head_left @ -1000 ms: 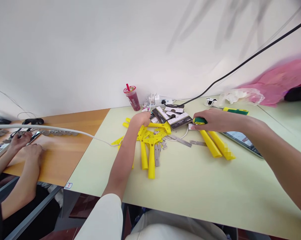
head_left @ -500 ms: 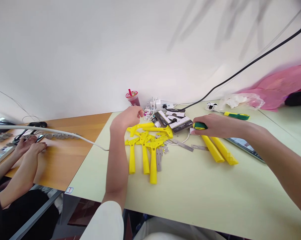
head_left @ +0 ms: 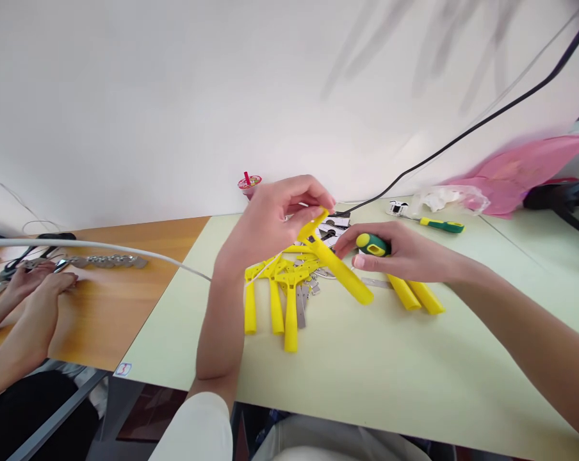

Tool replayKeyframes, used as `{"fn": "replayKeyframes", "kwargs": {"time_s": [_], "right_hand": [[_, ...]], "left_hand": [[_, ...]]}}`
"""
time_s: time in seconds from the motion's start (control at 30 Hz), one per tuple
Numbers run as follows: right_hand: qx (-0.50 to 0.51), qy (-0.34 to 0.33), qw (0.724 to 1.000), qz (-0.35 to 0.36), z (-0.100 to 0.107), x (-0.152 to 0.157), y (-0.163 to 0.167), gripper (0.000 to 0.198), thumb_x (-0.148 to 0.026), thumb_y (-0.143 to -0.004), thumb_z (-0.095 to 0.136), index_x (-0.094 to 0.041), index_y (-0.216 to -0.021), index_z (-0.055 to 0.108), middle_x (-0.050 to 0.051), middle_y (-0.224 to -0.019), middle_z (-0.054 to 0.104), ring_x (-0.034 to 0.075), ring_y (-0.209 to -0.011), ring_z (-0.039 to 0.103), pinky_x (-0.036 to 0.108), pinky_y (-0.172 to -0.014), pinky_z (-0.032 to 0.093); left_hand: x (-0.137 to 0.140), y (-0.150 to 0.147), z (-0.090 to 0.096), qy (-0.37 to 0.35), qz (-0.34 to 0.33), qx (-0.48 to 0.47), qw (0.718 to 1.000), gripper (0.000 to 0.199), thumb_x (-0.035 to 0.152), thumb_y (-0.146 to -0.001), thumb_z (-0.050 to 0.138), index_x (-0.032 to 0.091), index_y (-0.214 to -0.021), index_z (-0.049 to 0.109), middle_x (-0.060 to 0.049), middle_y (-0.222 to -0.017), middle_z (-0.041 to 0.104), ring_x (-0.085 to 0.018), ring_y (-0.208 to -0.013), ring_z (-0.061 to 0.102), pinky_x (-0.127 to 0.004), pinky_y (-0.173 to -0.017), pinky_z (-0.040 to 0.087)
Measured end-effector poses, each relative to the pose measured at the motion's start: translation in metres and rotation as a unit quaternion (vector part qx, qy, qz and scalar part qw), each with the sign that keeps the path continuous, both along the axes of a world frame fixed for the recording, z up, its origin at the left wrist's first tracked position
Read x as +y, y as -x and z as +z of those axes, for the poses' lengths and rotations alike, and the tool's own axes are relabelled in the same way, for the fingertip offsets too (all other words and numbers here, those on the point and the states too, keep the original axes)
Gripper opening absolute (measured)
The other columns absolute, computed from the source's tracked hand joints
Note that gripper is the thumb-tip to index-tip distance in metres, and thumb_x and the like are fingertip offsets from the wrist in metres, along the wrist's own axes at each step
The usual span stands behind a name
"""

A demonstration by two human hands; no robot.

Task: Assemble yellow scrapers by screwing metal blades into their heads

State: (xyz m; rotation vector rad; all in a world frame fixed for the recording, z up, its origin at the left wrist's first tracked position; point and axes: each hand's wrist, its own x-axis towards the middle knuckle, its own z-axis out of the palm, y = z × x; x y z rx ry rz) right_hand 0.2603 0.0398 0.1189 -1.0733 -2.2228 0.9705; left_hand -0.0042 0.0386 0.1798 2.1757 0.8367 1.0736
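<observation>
Between the earlier frame and now, one yellow handle [head_left: 344, 273] has been lifted off the pile [head_left: 291, 314] by the left hand [head_left: 265, 224], which has been brought toward 3 o'clock. By the right hand [head_left: 399, 253], a green tool [head_left: 373, 244] has been carried slightly toward 9 o'clock.

From the head view, the raised handle is seen above the table [head_left: 318, 381], its crosshead pinched by the left fingers and its shaft slanted toward 4 o'clock. The tool is gripped in the curled right fingers; whether the shaft is touched by them cannot be told. At 6 o'clock from the left hand, the pile is met, with metal strips [head_left: 301, 307] beside it; at 11 o'clock, a cup [head_left: 250, 184] is partly hidden. Two loose handles [head_left: 405, 293] are placed at 5 o'clock from the right hand, a second tool [head_left: 442, 225] at 2 o'clock. Far toward 9 o'clock, a co-worker's hands [head_left: 61, 282] are held over a wooden table [head_left: 111, 301].
</observation>
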Motion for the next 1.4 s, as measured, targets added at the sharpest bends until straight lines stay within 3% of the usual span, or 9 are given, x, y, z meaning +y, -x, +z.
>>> {"fn": "replayKeyframes", "kwargs": {"time_s": [0.07,0.17,0.33,0.4,0.5,0.6,0.77,0.93,1.4], "right_hand": [[0.035,0.047,0.998,0.009,-0.002,-0.009,0.005,0.056,-0.079,-0.086,0.083,-0.027,-0.107,0.081,0.005,-0.099,0.082,0.022,-0.078,0.065,0.035,-0.069,0.049],[0.080,0.142,0.986,-0.019,-0.017,-0.022,0.004,0.050,-0.073,-0.088,0.087,-0.027,-0.107,0.080,0.003,-0.089,0.081,0.014,-0.056,0.051,0.032,-0.051,0.038],[0.226,0.210,0.943,-0.123,-0.057,-0.038,-0.017,0.052,-0.071,-0.089,0.089,-0.024,-0.109,0.077,0.003,-0.085,0.080,0.007,-0.042,0.038,0.029,-0.039,0.026],[0.275,0.238,0.919,-0.153,-0.074,-0.041,-0.024,0.056,-0.071,-0.087,0.091,-0.023,-0.110,0.077,0.003,-0.084,0.078,0.005,-0.040,0.032,0.029,-0.037,0.022],[0.328,0.282,0.882,-0.186,-0.095,-0.042,-0.026,0.061,-0.073,-0.083,0.092,-0.022,-0.110,0.076,0.001,-0.084,0.074,0.003,-0.041,0.025,0.027,-0.035,0.020],[0.339,0.331,0.854,-0.213,-0.107,-0.045,-0.024,0.059,-0.074,-0.086,0.089,-0.022,-0.110,0.074,-0.001,-0.085,0.071,0.003,-0.042,0.021,0.027,-0.036,0.023],[0.327,0.399,0.833,-0.198,-0.118,-0.048,-0.024,0.056,-0.074,-0.090,0.086,-0.022,-0.106,0.074,-0.002,-0.081,0.065,0.003,-0.044,0.021,0.028,-0.039,0.028],[0.236,0.418,0.860,-0.177,-0.131,-0.047,-0.026,0.061,-0.079,-0.086,0.086,-0.020,-0.097,0.075,0.003,-0.079,0.070,0.004,-0.043,0.024,0.029,-0.038,0.015],[0.172,0.436,0.873,-0.137,-0.130,-0.057,-0.016,0.068,-0.081,-0.085,0.087,-0.019,-0.110,0.080,0.003,-0.079,0.073,0.005,-0.043,0.032,0.026,-0.039,0.020]], "left_hand": [[0.010,-0.014,-0.011,0.003,-0.026,-0.023,0.999,0.011,0.032,-0.103,0.076,0.022,-0.098,0.078,-0.007,-0.114,0.081,-0.028,-0.118,0.079,-0.047,-0.107,0.065],[0.022,-0.027,-0.027,0.010,-0.037,-0.034,0.999,0.014,0.036,-0.106,0.075,0.022,-0.106,0.079,-0.007,-0.119,0.082,-0.026,-0.120,0.079,-0.043,-0.109,0.064],[0.029,-0.021,-0.071,0.024,0.033,-0.031,0.999,0.030,0.049,-0.109,0.072,0.024,-0.125,0.074,-0.008,-0.132,0.081,-0.024,-0.129,0.076,-0.036,-0.113,0.060],[0.030,-0.011,-0.101,0.060,0.067,0.018,0.996,0.030,0.050,-0.110,0.069,0.023,-0.124,0.074,-0.008,-0.127,0.082,-0.023,-0.123,0.077,-0.035,-0.111,0.060],[0.029,0.009,-0.148,0.113,0.096,0.175,0.973,0.026,0.049,-0.106,0.074,0.023,-0.112,0.076,-0.007,-0.119,0.083,-0.025,-0.111,0.078,-0.039,-0.106,0.062],[0.025,0.024,-0.178,0.092,0.164,0.256,0.948,0.020,0.043,-0.102,0.078,0.025,-0.110,0.078,-0.009,-0.123,0.081,-0.030,-0.121,0.076,-0.045,-0.113,0.060],[0.016,0.027,-0.186,0.097,0.190,0.280,0.936,0.019,0.034,-0.102,0.076,0.026,-0.119,0.077,-0.010,-0.130,0.079,-0.031,-0.125,0.074,-0.048,-0.118,0.058],[0.009,0.025,-0.192,0.089,0.206,0.298,0.928,0.026,0.023,-0.101,0.070,0.025,-0.127,0.075,-0.013,-0.138,0.072,-0.032,-0.138,0.068,-0.049,-0.123,0.055],[0.008,0.029,-0.202,0.132,0.211,0.255,0.934,0.035,0.018,-0.099,0.070,0.022,-0.134,0.070,-0.014,-0.138,0.068,-0.030,-0.132,0.071,-0.047,-0.122,0.057]]}}
